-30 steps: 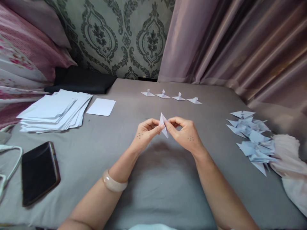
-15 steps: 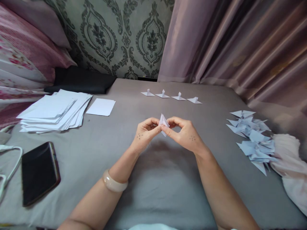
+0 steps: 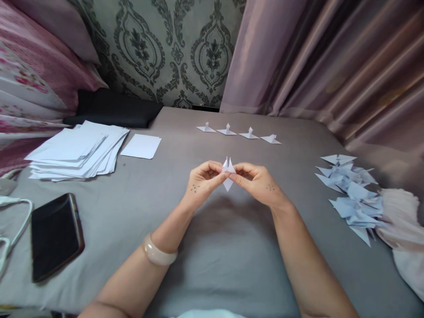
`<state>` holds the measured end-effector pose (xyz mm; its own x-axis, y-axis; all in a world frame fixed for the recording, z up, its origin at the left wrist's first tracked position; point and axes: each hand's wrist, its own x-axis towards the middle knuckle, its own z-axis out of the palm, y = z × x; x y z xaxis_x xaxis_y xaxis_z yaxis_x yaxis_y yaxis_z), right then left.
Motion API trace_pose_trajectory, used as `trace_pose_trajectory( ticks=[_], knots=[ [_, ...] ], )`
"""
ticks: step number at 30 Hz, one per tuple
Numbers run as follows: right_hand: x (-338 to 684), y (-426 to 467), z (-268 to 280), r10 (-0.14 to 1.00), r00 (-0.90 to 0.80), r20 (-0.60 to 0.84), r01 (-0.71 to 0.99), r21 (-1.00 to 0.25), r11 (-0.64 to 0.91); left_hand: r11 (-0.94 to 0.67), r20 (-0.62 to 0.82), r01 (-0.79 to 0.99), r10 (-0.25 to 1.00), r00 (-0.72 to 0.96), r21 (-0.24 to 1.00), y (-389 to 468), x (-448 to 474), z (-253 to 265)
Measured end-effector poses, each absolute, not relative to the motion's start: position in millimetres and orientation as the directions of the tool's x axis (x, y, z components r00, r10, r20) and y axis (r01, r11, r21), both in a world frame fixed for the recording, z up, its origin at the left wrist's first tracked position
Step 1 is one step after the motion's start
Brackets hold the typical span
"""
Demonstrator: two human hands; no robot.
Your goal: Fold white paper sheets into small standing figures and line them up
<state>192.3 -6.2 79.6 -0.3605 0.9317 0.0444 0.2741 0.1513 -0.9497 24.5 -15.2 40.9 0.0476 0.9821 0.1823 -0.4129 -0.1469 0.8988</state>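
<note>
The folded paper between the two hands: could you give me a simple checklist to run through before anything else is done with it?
1. Left hand pinching the folded paper at one side: ok.
2. Right hand pinching it at the other side: ok.
3. Two narrow tips pointing up, with a gap between them: ok.
4. Creases sharp all over: cannot tell; the hands cover part of it.
5. Row of four folded pieces apart from the hands: ok.
6. Phone out of the hands' way: ok, it lies well off to the left.
</note>
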Motion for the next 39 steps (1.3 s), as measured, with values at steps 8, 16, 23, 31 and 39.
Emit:
trace_pose_trajectory(
  ticks=[8, 16, 23, 31, 39],
  knots=[
    [193, -2, 72, 0.952, -0.308, -0.003, 0.250, -0.965, 0.078, -0.097, 0.139, -0.474, 0.989, 0.055, 0.875, -13, 26, 40],
    [192, -1, 70, 0.974, -0.211, -0.088, 0.185, -0.982, -0.049, 0.135, -0.066, -0.411, 0.982, 0.179, 0.901, -10, 22, 37],
    [203, 5, 73, 0.998, 0.032, -0.054, 0.228, -0.972, -0.060, 0.260, -0.157, -0.550, 0.961, 0.229, 0.793, -8, 16, 38],
    [188, -10, 89, 0.992, -0.126, 0.006, 0.122, -0.992, 0.022, 0.217, -0.106, -0.608, 0.971, 0.214, 0.763, -7, 15, 37],
    [174, -16, 85, 0.995, -0.102, -0.022, 0.129, -0.992, -0.009, 0.142, -0.023, -0.548, 0.976, 0.217, 0.824, -9, 15, 34]
  ],
)
